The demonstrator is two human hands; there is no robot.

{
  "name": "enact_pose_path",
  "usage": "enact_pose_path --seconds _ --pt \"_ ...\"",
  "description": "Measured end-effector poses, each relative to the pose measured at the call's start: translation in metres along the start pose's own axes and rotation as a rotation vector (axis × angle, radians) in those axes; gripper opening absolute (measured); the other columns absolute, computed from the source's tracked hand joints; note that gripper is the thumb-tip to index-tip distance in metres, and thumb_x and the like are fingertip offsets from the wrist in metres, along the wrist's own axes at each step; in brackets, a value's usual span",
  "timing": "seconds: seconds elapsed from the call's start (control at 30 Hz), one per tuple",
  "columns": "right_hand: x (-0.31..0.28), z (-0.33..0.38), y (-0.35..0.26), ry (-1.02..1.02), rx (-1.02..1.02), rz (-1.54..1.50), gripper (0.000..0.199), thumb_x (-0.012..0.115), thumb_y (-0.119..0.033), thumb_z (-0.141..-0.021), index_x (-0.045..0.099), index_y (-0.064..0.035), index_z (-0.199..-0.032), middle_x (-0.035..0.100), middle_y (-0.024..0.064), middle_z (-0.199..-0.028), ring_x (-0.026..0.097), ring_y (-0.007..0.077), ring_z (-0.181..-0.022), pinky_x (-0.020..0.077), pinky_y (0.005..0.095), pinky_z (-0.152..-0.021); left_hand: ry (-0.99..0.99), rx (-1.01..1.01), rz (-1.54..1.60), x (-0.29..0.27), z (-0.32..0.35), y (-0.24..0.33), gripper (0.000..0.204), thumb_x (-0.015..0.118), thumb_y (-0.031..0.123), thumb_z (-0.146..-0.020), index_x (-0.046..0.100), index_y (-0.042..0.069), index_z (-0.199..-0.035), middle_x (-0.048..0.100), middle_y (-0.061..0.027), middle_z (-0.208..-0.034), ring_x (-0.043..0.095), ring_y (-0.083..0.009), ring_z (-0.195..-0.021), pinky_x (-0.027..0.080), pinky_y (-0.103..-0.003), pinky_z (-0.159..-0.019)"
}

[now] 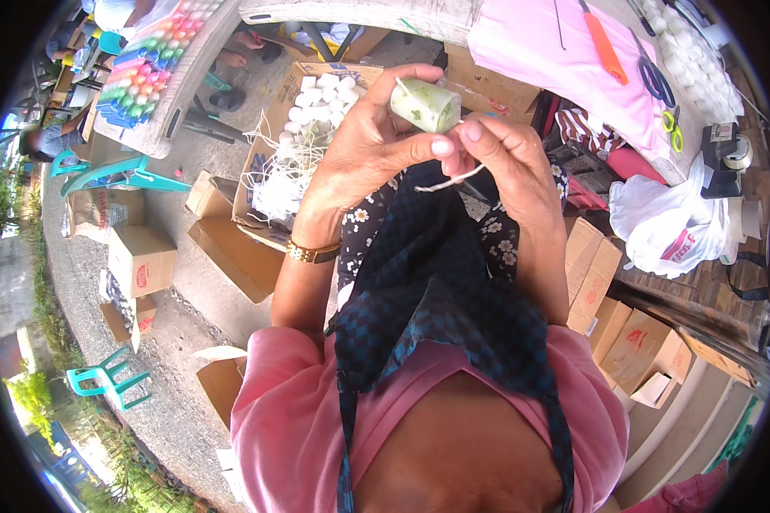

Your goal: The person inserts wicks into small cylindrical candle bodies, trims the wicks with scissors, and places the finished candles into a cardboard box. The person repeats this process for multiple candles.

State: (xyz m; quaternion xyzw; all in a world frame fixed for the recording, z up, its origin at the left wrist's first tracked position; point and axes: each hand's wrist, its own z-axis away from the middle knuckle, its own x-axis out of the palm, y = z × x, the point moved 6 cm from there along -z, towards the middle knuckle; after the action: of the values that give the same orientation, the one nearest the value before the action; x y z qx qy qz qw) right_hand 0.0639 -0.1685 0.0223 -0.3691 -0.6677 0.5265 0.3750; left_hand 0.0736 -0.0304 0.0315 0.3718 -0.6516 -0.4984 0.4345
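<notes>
A short, pale green candle with darker green patches lies tilted on its side in my left hand, fingers and thumb closed round it. At the end facing right, my right hand pinches a white wick between thumb and fingertips. The wick's loose tail curves down and to the left below my hands. Beyond my left hand, an open cardboard box holds white candle pieces and a tangle of white wicks.
A pink-covered table at the far right bears an orange-handled tool, blue-handled scissors and yellow-green scissors. Right of me is a white plastic bag. Colourful candles cover a table at far left. Cardboard boxes stand around.
</notes>
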Motion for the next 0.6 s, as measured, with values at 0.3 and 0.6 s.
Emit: enact_pose_path --seconds 0.3,0.6 --pt "-0.035 -0.002 0.003 0.043 -0.263 -0.623 0.040 0.042 -0.029 -0.099 0.064 0.0037 -0.090 0.060 0.0155 -0.100 0.056 0.0232 -0.094 0.0441 0.0330 -0.081 -0.062 -0.061 0.402 0.007 0.001 -0.002 0.045 0.069 0.005 -0.081 0.048 0.003 -0.121 0.061 -0.0080 -0.090 0.058 -0.0111 -0.069 0.055 -0.031 -0.080" --pt "-0.003 -0.009 -0.006 -0.154 -0.268 -1.236 0.040 0.033 -0.025 -0.101 0.048 0.0025 -0.126 0.051 0.0142 -0.111 0.048 0.0315 -0.109 0.0348 0.0490 -0.102 -0.435 -0.189 0.892 0.031 0.023 -0.019 0.058 0.063 0.025 -0.082 0.035 0.003 -0.127 0.051 -0.0281 -0.109 0.065 -0.0305 -0.071 0.053 -0.041 -0.082"
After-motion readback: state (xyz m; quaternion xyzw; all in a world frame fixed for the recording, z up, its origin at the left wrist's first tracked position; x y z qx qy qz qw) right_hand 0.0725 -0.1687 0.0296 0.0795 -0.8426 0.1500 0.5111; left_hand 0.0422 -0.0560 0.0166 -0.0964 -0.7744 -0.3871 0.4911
